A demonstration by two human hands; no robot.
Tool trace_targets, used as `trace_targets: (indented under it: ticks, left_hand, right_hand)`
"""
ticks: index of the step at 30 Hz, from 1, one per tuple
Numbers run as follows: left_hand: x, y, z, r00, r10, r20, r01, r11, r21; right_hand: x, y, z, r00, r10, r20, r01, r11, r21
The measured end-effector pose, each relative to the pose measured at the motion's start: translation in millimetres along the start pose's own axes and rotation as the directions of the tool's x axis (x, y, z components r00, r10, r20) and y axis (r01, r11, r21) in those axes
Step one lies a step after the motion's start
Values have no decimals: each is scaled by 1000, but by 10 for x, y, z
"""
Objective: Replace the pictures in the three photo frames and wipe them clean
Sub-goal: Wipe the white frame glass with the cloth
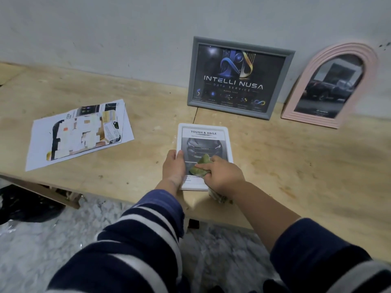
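A white photo frame [203, 135] lies flat on the wooden table, showing a car picture headed "TOUGH & AGILE". My left hand [173, 166] grips its left edge, thumb on top. My right hand [224, 176] grips a crumpled green cloth [200, 167] and presses it on the lower part of the frame's glass. A grey frame [239, 77] with a dark "INTELLI NUSA" poster leans against the wall behind. To its right leans a pink arched frame [332, 85] holding a dark car picture.
Loose printed pictures [78, 134] lie in a stack on the left of the wooden table [296, 155]. The table's front edge runs just under my wrists. A black bag [25, 206] sits on the patterned floor at lower left.
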State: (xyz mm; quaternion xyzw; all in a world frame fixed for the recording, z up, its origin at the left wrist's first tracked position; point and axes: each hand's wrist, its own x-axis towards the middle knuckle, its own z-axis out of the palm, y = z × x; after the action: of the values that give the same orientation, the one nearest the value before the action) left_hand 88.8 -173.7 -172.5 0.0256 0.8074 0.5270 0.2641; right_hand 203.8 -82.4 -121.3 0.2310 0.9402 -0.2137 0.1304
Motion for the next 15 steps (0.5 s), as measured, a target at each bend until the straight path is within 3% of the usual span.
trace_targets:
  ticks: [5,15]
  left_hand:
    - [-48,-20,-2,999,34,-13,-34,999,17]
    - [-88,-14,3,1000,23,-16,-22,1000,16]
  right_hand:
    - [-188,38,2,997,-43,62,45,999,-27]
    - [-308,142,-4,999,-48,-14,39,929,-368]
